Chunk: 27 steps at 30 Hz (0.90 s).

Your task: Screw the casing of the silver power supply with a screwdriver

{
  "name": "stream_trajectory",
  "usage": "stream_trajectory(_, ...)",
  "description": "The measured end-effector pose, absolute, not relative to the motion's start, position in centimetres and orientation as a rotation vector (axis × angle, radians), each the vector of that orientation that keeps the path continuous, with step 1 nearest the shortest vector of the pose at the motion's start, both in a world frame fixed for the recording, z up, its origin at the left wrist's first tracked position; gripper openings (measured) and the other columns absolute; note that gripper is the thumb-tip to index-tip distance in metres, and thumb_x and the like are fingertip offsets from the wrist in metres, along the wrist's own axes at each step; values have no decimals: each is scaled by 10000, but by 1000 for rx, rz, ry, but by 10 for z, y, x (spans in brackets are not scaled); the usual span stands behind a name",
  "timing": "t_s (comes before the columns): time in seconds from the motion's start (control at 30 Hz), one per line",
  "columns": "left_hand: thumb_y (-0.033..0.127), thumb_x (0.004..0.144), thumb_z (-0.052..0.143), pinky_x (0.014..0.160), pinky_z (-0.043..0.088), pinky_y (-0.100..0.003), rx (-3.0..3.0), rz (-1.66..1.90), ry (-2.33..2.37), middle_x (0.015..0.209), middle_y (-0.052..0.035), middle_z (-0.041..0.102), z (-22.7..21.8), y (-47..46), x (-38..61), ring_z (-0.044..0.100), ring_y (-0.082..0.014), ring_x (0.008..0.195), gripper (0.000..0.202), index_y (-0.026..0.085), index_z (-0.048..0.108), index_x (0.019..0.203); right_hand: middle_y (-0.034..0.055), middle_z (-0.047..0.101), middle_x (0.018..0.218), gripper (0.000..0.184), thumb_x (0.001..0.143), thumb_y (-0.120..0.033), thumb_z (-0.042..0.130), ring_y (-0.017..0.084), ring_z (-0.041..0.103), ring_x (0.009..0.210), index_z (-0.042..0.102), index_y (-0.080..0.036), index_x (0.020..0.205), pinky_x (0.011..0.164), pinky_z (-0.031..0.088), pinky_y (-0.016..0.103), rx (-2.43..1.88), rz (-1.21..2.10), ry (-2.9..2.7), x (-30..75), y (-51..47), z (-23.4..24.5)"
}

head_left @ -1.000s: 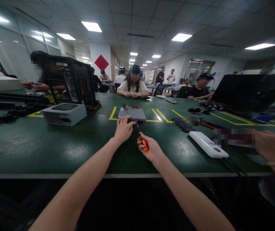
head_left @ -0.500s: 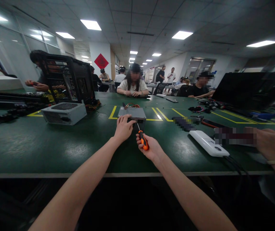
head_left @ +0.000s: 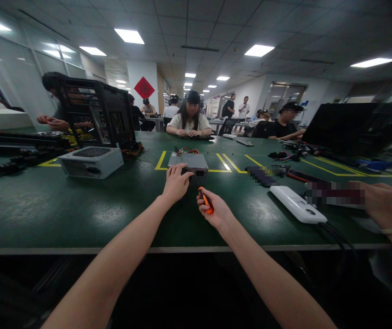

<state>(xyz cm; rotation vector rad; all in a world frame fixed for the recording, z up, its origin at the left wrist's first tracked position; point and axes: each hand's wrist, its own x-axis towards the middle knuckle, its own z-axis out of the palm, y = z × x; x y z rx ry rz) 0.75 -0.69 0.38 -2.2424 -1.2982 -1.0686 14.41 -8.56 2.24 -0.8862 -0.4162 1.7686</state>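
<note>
In front of me a flat grey metal power supply [head_left: 196, 160] lies on the green table, its dark socket face towards me. My left hand [head_left: 176, 183] is closed over its near left edge, fingers bent on the top and thumb at the front face. A screwdriver [head_left: 205, 200] with an orange and black handle is gripped in my right hand [head_left: 218, 211]. Its thin shaft points up and away, the tip close to my left thumb at the power supply's front. Whether the tip touches a screw cannot be made out. Coloured wires [head_left: 188, 150] bunch behind the unit.
A second power supply [head_left: 91, 162] and a black open computer case [head_left: 96, 112] stand left. On the right lie a white power strip [head_left: 297, 203], cables and dark parts. Another person's hand [head_left: 386, 205] reaches in at right. Someone [head_left: 189, 121] sits opposite.
The screwdriver handle has turned in my right hand, and that hand has shifted very slightly right. My left hand and the power supply stay where they were.
</note>
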Motion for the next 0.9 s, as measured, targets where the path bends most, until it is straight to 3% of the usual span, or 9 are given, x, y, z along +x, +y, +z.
stream_trajectory(0.3,162,815,423,1038,243,-422,-2228,-1086,-1298,1253,-44,448,3,-6,8,362,-219,1195,304,271,625,1014,-2,472,560,247,895,-208,332,20,408,384,525,-78,812,290,265,76,-878,1844,-432,147,-85,22)
stream_trajectory(0.9,155,810,424,1039,248,-432,-2232,-1070,-1330,1254,-45,444,5,-7,9,361,-224,1199,323,278,607,1046,-13,464,536,230,888,-210,344,16,377,361,518,-82,807,282,238,80,-889,1840,-486,148,-84,22)
